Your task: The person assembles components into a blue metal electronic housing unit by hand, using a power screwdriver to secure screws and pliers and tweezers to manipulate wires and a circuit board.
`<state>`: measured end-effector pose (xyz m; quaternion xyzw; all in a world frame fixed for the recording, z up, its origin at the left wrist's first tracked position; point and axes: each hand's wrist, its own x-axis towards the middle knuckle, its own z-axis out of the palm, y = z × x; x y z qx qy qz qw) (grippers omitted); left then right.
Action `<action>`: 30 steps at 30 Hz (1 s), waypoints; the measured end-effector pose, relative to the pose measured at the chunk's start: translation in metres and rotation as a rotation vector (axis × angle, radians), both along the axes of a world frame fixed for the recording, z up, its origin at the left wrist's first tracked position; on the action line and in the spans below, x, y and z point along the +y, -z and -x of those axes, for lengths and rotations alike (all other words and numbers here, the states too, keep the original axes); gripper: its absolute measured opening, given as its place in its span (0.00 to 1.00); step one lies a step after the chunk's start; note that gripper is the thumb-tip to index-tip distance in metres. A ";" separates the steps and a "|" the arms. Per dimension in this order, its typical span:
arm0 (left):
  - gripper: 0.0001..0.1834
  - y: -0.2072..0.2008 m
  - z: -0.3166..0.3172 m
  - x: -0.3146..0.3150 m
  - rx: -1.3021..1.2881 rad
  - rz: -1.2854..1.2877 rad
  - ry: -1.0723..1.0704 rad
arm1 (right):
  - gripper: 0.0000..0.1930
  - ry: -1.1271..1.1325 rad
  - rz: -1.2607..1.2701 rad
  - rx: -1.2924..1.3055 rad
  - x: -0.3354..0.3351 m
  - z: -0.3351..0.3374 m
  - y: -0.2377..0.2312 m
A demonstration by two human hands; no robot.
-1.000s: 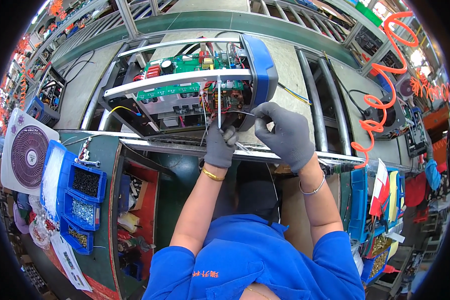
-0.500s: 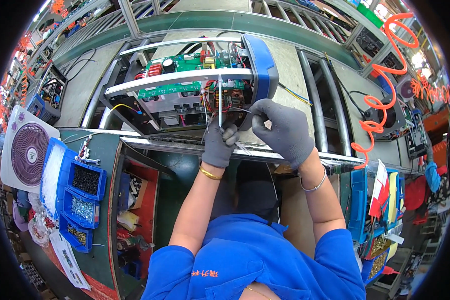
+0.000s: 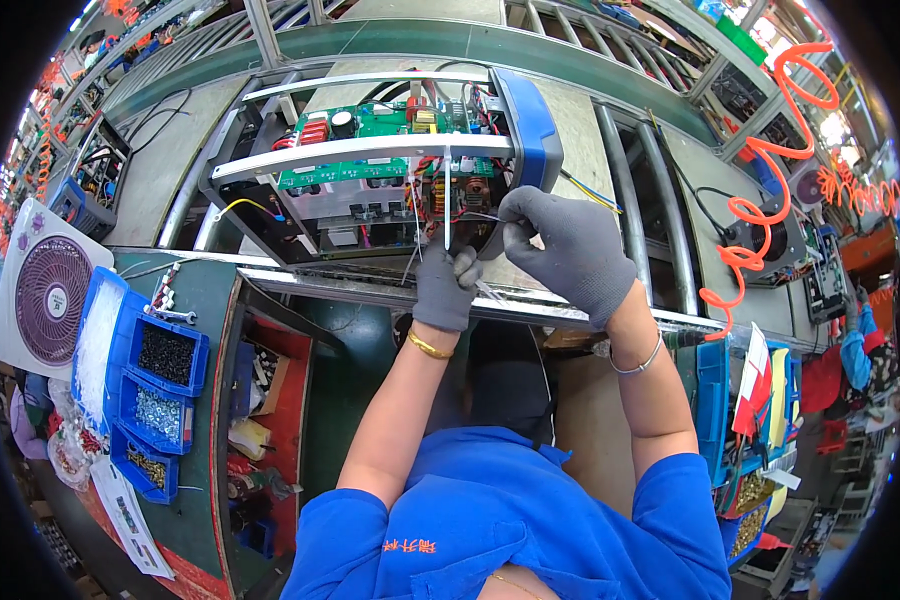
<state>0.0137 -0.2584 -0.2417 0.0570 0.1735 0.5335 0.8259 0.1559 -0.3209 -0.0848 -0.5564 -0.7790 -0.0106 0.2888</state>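
An open machine chassis with a green circuit board [image 3: 375, 123] and a blue end panel [image 3: 530, 130] stands ahead of me. My left hand [image 3: 444, 286], in a grey glove, is closed at its near side, below the wiring. Thin clear strips that look like cable ties [image 3: 490, 293] stick out of it. My right hand [image 3: 576, 252], also gloved, pinches the end of a thin pale cable tie [image 3: 482, 217] that runs toward the copper coil [image 3: 475, 190]. A white strip [image 3: 447, 205] hangs from the chassis's metal bar [image 3: 370, 155] down to the left fingers.
Blue bins [image 3: 168, 355] of small fasteners and a white fan [image 3: 50, 295] lie at left. Rollers [image 3: 642, 210] flank the work surface. A coiled orange air hose [image 3: 745, 250] hangs at right, above more blue bins [image 3: 712, 400]. Other machines stand on both sides.
The view has shifted slightly. Both hands keep nearly the same hold and place at the chassis.
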 end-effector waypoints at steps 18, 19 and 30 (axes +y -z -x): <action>0.06 0.006 0.002 0.004 0.032 0.011 -0.026 | 0.07 -0.043 -0.045 0.005 0.006 0.003 0.002; 0.03 0.003 0.001 0.003 -0.012 0.065 -0.045 | 0.07 -0.042 -0.044 0.005 0.006 0.003 0.002; 0.02 -0.008 0.005 0.000 -0.006 0.033 -0.041 | 0.08 -0.034 -0.052 -0.011 0.008 0.007 0.002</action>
